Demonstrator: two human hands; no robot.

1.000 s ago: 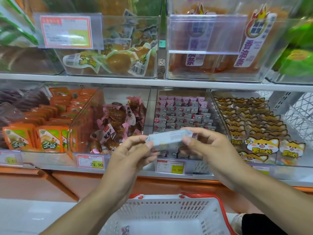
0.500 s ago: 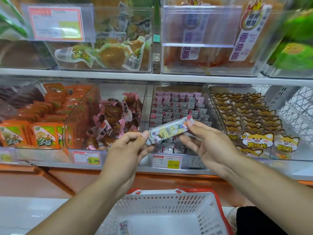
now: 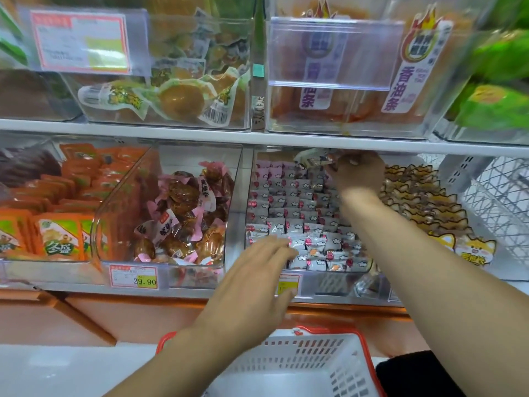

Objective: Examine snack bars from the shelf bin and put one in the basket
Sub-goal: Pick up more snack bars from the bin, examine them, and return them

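White perforated plastic basket (image 3: 315,365) with an orange-red rim sits nearest, its visible floor bare. Above it, left hand (image 3: 254,285) is spread before the shelf edge, fingers (image 3: 279,247) straight and holding nothing, tips at the front lip of the clear rigid bin (image 3: 320,285). That bin holds close-packed rows of small glossy white-and-pink wrapped snack bars (image 3: 294,222). Adjacent bin on the left contains brown pieces in pink-edged twisted wrappers (image 3: 183,213). At the bin's rear, right hand (image 3: 356,171) pinches one elongated snack bar (image 3: 313,159), which projects leftward from its curled fingers, above the rows.
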